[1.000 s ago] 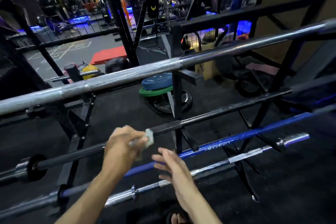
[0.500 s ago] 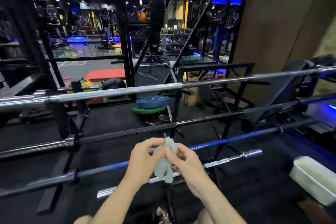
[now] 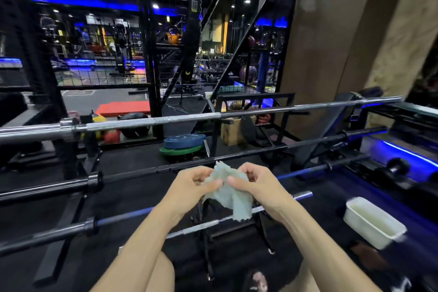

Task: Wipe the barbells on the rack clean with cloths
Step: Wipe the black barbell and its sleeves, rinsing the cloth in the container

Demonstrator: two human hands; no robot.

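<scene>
Pale blue-green cloth is hanging crumpled between both hands, above the lower bars of the rack. Left hand is pinching its left side with thumb and curled fingers; right hand is pinching the right side likewise. Behind the hands a black barbell is lying across the rack; above it a chrome barbell; below, a blue-shafted barbell and a short chrome one. A white tub, possibly plastic, is sitting on the floor at right.

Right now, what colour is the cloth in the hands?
Pale blue-green cloth, seen best in the head view.
</scene>
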